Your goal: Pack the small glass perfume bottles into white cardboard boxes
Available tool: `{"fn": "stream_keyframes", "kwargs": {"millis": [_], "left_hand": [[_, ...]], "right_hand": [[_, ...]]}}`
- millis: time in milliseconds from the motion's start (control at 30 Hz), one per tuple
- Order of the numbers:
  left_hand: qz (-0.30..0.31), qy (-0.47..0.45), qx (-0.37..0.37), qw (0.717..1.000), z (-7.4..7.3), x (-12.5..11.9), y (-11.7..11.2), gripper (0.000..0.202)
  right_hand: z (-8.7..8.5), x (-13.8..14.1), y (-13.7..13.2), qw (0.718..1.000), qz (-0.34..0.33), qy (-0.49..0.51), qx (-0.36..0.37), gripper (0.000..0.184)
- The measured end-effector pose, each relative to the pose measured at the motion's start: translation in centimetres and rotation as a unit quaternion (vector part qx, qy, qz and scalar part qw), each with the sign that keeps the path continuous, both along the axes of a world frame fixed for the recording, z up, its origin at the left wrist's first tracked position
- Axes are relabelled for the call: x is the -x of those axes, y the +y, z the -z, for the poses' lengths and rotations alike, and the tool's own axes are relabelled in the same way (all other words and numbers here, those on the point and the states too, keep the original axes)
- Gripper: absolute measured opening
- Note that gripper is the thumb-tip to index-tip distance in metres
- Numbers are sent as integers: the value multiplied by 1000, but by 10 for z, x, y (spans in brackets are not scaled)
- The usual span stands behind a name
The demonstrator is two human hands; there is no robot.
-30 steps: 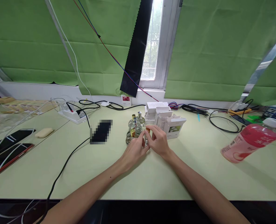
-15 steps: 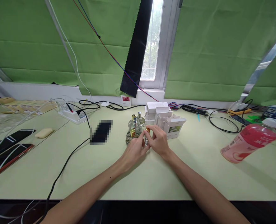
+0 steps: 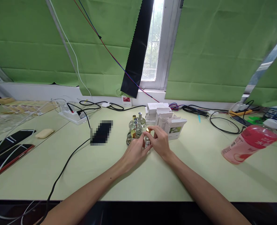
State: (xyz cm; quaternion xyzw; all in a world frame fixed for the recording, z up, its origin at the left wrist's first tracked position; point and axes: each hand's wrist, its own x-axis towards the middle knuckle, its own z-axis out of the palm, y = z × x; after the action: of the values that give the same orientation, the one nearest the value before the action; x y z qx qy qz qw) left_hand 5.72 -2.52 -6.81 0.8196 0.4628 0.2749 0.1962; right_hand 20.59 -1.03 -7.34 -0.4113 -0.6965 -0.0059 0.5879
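The left hand (image 3: 134,151) has its fingers clamped around a small glass bottle (image 3: 147,142) beside other bottles (image 3: 135,125) on the surface (image 3: 157,182), the right hand (image 3: 160,142) with fingers pinched at its gold cap (image 3: 148,129).

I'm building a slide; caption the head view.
Left hand and right hand hold a gold-capped bottle beside other bottles and white boxes.
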Motion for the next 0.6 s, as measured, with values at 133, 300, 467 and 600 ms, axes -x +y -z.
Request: {"fn": "stream_keyframes", "kwargs": {"millis": [133, 300, 467, 600], "left_hand": [[-7, 9, -4, 1000, 2, 0, 1, 32], [-6, 11, -4, 1000, 2, 1, 0, 30], [-5, 8, -2, 1000, 1, 1, -1, 29], [-1, 0, -7, 1000, 0, 1, -1, 33]], "right_hand": [[1, 0, 1, 1000, 4, 11, 3, 15], [1, -1, 2, 1000, 2, 7, 16, 16], [-1, -1, 1, 1000, 1, -2, 18, 12], [-2, 0, -1, 1000, 1, -4, 19, 12]]}}
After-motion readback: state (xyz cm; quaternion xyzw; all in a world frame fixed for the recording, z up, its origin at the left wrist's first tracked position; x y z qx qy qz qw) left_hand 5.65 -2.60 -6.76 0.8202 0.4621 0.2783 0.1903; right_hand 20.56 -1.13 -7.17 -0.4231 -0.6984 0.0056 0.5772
